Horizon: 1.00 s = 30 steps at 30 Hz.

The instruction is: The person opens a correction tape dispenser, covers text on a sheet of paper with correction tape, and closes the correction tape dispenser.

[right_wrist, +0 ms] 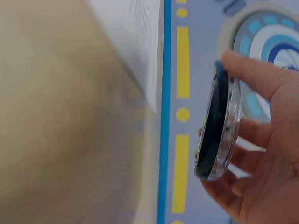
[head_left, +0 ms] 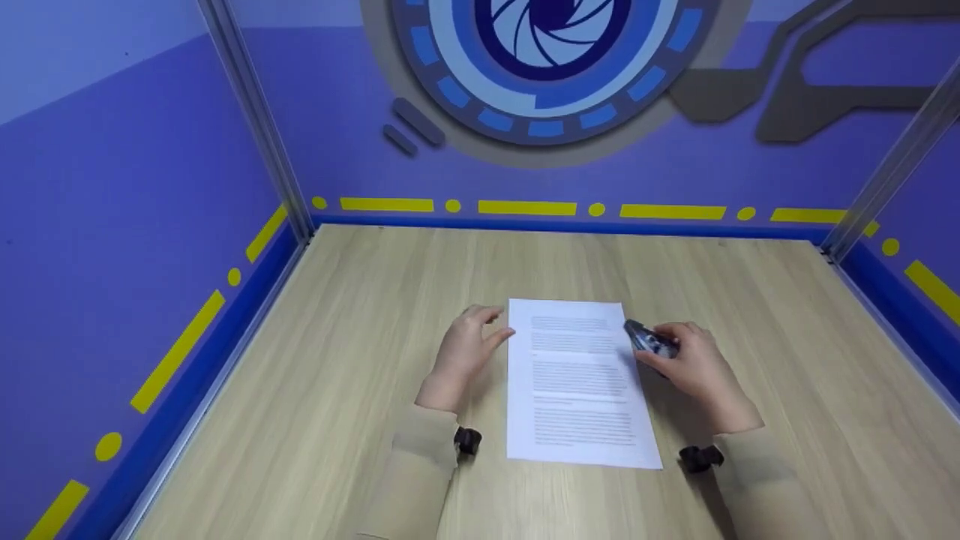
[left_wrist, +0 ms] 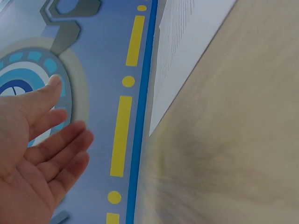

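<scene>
A printed sheet of paper (head_left: 581,382) lies flat on the wooden table, its text facing up. By its upper left edge is my left hand (head_left: 469,345), holding nothing; the thumb tip overlaps the edge in the head view. The left wrist view shows that hand (left_wrist: 44,154) with fingers slightly bent and spread. On the other side, my right hand (head_left: 694,360) pinches a correction tape (head_left: 654,342) with a dark side and clear casing. Its narrow end points toward the paper's upper right edge. The right wrist view shows the correction tape (right_wrist: 218,126) between thumb and fingers, raised above the table.
The wooden table (head_left: 360,300) extends around the paper. Blue-purple panels with yellow markings (head_left: 386,204) stand at the back and sides, joined by metal posts (head_left: 262,112). A dark wrist device (head_left: 701,457) sits at each cuff.
</scene>
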{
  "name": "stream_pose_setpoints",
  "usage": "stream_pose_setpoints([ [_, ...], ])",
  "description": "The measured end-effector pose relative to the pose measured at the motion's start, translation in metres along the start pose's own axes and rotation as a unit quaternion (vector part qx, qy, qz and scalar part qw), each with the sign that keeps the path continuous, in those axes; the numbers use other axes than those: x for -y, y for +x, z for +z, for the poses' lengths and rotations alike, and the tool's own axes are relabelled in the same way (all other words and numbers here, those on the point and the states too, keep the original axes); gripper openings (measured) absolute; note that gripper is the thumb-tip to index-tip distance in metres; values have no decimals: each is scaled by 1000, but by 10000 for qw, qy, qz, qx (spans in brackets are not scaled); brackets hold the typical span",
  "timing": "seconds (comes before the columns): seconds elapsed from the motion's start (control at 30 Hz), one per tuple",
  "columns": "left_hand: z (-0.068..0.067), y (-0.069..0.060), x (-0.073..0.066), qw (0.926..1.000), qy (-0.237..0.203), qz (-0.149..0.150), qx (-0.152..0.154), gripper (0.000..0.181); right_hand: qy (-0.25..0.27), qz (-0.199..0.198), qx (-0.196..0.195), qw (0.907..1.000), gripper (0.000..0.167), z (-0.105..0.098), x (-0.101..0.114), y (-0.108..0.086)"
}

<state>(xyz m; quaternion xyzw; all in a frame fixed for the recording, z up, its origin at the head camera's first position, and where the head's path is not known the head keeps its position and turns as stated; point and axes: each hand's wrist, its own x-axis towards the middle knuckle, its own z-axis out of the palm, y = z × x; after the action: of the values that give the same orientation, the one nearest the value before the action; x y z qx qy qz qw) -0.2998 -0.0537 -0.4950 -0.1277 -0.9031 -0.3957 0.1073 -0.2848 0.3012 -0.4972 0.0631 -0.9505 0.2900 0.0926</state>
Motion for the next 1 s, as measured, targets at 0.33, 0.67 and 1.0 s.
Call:
stream_pose_setpoints([
  [0.33, -8, 5, 20, 9966, 576, -585, -37, 88, -298, 1427, 366, 9886, 73, -20, -37, -2],
  [0.67, -17, 19, 30, 9751, 1797, -1172, 567, 102, -619, 2036, 717, 9745, 76, -31, -55, -3],
  [1.0, -33, 36, 40, 9590, 2390, -1251, 863, 99, -814, 2121, 858, 9701, 83, -27, -51, -4],
])
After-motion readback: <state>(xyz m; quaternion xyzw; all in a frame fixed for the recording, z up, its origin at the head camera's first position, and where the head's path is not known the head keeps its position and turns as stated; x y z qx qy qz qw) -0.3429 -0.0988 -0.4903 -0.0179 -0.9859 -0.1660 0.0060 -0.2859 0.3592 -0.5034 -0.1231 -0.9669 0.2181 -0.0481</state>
